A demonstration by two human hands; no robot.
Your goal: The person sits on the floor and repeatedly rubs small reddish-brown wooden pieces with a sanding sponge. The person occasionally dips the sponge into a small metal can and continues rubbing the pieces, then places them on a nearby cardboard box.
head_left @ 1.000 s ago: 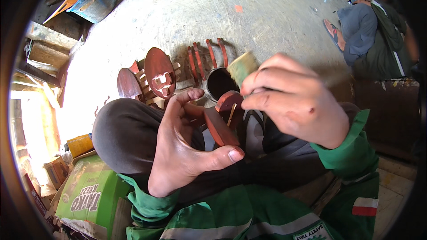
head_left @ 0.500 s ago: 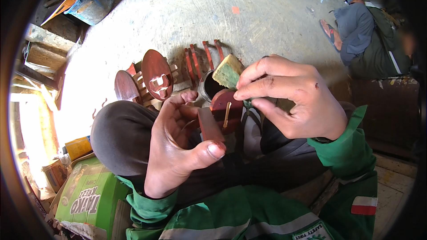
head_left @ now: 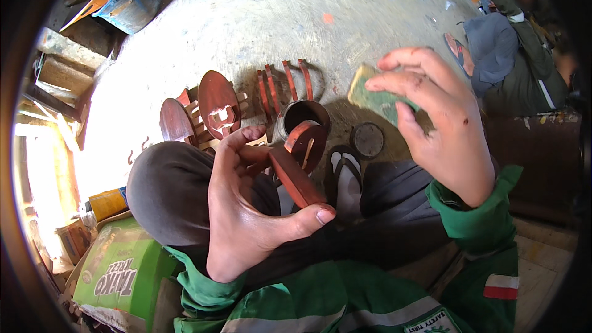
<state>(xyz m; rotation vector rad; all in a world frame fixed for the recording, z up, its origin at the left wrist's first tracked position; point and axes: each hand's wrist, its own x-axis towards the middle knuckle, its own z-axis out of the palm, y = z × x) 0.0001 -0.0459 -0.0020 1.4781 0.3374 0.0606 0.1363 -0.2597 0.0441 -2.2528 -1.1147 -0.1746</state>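
My left hand grips a red-brown painted wooden piece with its thumb and fingers. A rounded end of the same colour, with a pale stick-like strip on it, shows behind the flat block. Above my right thigh, my right hand pinches a worn yellow-green sponge between thumb and fingers, apart from the wood. Just beyond the wooden piece stands an open metal can with a dark inside. A round dark lid lies on the floor to the can's right.
Red-brown oval wooden parts lean on pale slats at left. Several slim curved red-brown pieces lie beyond the can. A green carton stands by my left knee, a blue bucket at far left. Another person's leg is at far right.
My right hand has moved right with the sponge, away from the wooden piece, uncovering the can's opening and the lid. The wooden piece has tilted slightly in my left hand.
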